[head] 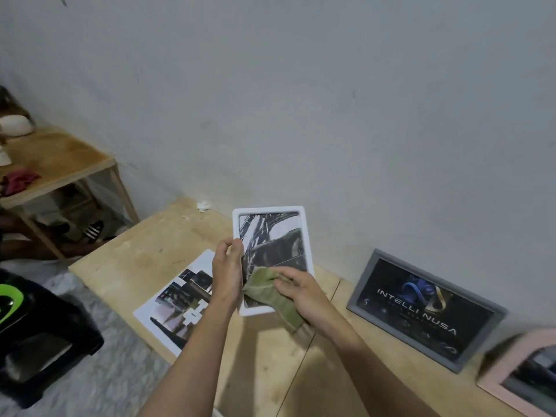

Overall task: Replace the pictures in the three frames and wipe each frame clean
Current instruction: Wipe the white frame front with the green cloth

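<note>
A person is holding a white frame [270, 233] upright above the desk [144, 254], at the view's centre. The left hand [227, 270] is clamping its nine o'clock edge, steadying it, while the right hand [304, 291] is pressing a green cloth [270, 293] against the glass at five o'clock, likely wiping. A loose print [177, 302] is lying at eight o'clock; grey frame [424, 308] and pink frame [523, 371] are leaning at four o'clock.
</note>
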`<state>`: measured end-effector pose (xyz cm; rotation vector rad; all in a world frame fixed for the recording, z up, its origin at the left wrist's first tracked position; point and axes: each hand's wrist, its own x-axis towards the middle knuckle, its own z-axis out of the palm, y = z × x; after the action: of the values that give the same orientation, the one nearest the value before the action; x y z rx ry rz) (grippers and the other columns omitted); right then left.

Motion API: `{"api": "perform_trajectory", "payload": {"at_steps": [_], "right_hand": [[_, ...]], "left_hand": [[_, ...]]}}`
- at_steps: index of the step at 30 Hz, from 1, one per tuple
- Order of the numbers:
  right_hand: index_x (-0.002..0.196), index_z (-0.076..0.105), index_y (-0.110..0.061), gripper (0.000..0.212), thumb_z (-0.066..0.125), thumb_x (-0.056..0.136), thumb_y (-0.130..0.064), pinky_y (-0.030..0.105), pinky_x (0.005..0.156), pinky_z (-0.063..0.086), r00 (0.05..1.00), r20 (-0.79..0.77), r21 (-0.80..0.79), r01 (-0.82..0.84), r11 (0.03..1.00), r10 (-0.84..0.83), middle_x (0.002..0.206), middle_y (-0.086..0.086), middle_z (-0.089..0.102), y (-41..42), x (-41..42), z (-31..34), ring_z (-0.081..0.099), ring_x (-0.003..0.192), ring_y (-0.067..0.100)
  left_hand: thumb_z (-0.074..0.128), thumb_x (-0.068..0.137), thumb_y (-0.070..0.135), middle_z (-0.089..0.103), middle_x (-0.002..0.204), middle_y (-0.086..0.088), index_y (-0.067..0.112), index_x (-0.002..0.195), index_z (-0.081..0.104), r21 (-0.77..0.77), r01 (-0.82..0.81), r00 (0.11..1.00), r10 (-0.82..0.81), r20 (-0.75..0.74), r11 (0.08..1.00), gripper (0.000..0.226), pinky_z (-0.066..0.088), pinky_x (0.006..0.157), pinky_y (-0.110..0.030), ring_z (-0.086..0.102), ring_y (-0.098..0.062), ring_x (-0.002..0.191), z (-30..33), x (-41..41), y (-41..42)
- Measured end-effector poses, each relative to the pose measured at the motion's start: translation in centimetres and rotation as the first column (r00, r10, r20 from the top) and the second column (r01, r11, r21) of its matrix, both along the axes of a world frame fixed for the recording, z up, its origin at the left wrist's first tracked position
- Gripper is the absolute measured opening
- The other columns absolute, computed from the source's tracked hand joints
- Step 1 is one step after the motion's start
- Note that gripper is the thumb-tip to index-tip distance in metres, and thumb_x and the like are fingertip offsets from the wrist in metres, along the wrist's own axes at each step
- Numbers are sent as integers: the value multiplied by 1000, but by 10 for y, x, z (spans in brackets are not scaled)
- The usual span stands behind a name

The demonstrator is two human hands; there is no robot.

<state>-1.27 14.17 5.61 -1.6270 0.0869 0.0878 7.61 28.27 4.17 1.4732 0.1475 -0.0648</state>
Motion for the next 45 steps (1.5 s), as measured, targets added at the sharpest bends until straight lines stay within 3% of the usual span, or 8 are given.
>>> {"api": "perform_trajectory", "payload": {"at_steps": [9,14,19,23,28,32,35,45], "right_hand": [[102,70,-22,26,49,97,-8,36,85,53,940,-63,149,340,929,-334,102,5,73,-117,98,-22,69,90,20],[104,69,-23,26,47,97,-12,19,67,51,961,36,-248,276,929,-276,84,-17,71,-149,144,-82,64,72,3],[121,64,-17,38,42,91,-9,26,103,36,998,44,-837,9,548,51,131,3,61,-160,162,-197,53,121,19],[140,45,-21,50,42,90,-16,48,113,30,999,-48,-926,-38,375,-17,151,2,38,-146,157,-262,36,139,26],[149,26,-16,58,31,91,-11,43,117,10,970,-243,-829,-222,514,27,158,5,20,-150,164,-227,14,145,28],[136,50,-8,40,40,98,-16,24,99,36,960,-235,-206,104,973,-152,139,12,52,-137,126,-151,50,118,14],[110,68,-13,24,48,98,-14,37,93,53,970,-233,198,119,973,-71,116,16,67,-131,86,-109,65,102,24],[100,71,-9,14,62,90,-15,27,63,53,802,-253,110,580,808,-541,86,9,74,-155,-102,-33,69,73,21]], "left_hand": [[52,96,45,65,108,-11,32,101,61,95,36,993,-25,-114,995,17,43,100,-59,59,-33,98,-55,55,-23],[56,91,47,62,104,-9,29,95,62,100,-39,985,55,-163,994,20,44,88,-50,55,-29,94,-75,74,-25],[60,86,51,50,69,0,27,87,61,75,-52,975,67,-214,996,24,34,68,-45,44,-25,62,-94,84,-31],[58,88,50,50,70,-3,29,87,61,80,-47,974,63,-219,996,21,35,66,-45,43,-25,59,-109,91,-39],[54,96,39,53,71,-1,28,87,63,98,-39,971,61,-231,994,16,37,63,-39,46,-25,62,-109,81,-49],[53,96,43,54,74,-1,29,87,61,140,13,980,15,-197,990,18,35,70,-42,47,-25,68,-93,63,-46],[51,98,42,58,89,-4,26,95,61,136,48,983,-22,-184,990,19,40,78,-44,51,-26,84,-80,49,-47],[56,97,13,69,91,-4,28,123,61,119,635,772,-623,-123,763,30,51,69,-34,63,-20,75,-4,-61,-102]]}}
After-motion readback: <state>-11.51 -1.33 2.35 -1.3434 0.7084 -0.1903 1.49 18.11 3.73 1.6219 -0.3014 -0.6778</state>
